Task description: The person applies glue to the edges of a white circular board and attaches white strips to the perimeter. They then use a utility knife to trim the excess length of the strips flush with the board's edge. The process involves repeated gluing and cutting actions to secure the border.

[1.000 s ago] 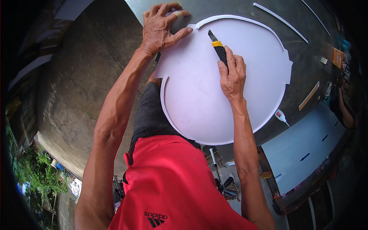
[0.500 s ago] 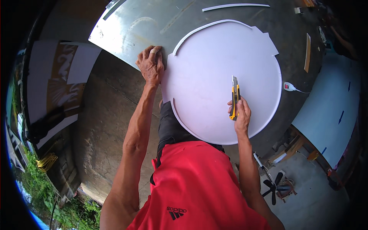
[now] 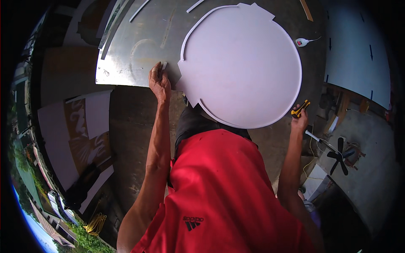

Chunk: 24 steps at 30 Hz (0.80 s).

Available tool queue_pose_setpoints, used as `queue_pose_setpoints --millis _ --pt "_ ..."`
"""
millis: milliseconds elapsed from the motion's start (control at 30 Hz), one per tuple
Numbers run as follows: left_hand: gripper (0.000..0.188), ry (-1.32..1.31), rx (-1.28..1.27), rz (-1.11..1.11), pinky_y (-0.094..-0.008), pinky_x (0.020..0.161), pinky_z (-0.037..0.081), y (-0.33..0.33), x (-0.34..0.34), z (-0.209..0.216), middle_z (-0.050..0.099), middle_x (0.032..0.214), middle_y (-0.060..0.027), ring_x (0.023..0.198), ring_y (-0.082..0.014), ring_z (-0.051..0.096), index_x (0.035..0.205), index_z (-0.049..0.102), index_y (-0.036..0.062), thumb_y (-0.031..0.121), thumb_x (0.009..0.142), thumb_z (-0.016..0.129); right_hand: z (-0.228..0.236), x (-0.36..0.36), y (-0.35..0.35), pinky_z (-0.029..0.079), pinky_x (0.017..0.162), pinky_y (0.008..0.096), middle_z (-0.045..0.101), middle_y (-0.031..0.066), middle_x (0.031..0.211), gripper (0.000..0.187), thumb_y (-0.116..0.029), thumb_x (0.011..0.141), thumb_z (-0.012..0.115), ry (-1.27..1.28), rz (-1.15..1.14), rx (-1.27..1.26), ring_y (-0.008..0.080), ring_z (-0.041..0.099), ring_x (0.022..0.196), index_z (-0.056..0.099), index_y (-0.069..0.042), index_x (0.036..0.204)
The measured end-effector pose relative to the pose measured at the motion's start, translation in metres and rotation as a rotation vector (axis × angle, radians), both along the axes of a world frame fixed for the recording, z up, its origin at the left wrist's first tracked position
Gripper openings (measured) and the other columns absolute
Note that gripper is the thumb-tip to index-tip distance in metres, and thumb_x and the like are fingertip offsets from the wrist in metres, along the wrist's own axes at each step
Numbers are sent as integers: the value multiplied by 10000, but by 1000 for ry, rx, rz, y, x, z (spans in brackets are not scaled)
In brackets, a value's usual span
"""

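Note:
A large white round panel [image 3: 242,67] lies on the metal-topped table, with a thin raised strip along much of its edge and angular corners at the left and top. Left of the panel, over the table's near edge, my left hand [image 3: 160,86] has its fingers closed on a small whitish piece [image 3: 165,65], apart from the panel. A finger of that hand wears a pale band. Beyond the panel's lower right edge, my right hand [image 3: 300,121] grips a yellow and black utility knife [image 3: 301,109]. Whether its blade is out is hard to see.
A small white bottle with a thin nozzle [image 3: 302,42] lies right of the panel. Loose narrow strips [image 3: 139,10] lie on the table [image 3: 122,63]. At the right are a pale blue sheet [image 3: 358,50] and a black-bladed fan [image 3: 338,156]; decorated panels [image 3: 80,126] lean at the left.
My right hand has carried the knife from above the panel to beyond its right edge. My left hand has come off the panel's left edge, a small piece now showing. The view has shifted.

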<state>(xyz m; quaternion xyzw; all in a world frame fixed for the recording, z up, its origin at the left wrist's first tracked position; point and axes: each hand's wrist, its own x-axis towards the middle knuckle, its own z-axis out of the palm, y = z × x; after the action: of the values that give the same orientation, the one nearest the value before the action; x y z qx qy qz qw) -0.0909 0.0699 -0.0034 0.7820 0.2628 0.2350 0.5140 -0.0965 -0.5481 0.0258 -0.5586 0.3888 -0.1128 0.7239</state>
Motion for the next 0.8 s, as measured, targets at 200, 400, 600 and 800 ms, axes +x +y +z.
queue_pose_setpoints --millis 200,400,600,800 --pt "257 293 90 -26 -337 772 575 14 -45 23 767 889 -133 794 -204 731 1122 752 -30 132 927 707 -14 -10 -10 614 702 403 672 135 1066 382 -37 1011 602 39 -117 -28 295 722 831 544 11 1386" --pt "375 519 -673 -156 -348 747 570 -14 -73 37 762 1059 -109 912 -220 749 1175 718 -12 274 934 747 -36 17 -19 602 709 383 675 131 1100 435 -5 978 634 -4 -153 -41 268 704 861 541 13 1402" --pt "472 597 -966 -357 -379 858 582 -42 -80 24 727 1079 -115 997 -228 715 1268 645 -34 322 967 719 -71 64 -65 562 860 342 702 123 1105 435 27 947 678 20 -89 -303 237 698 945 585 40 1371" --pt "235 520 -1047 -320 -301 689 579 -39 -80 10 690 855 -50 738 -153 677 1014 691 27 251 969 744 -65 91 -40 536 957 346 706 158 1252 364 -20 979 684 209 107 -562 231 682 1092 634 30 1337"
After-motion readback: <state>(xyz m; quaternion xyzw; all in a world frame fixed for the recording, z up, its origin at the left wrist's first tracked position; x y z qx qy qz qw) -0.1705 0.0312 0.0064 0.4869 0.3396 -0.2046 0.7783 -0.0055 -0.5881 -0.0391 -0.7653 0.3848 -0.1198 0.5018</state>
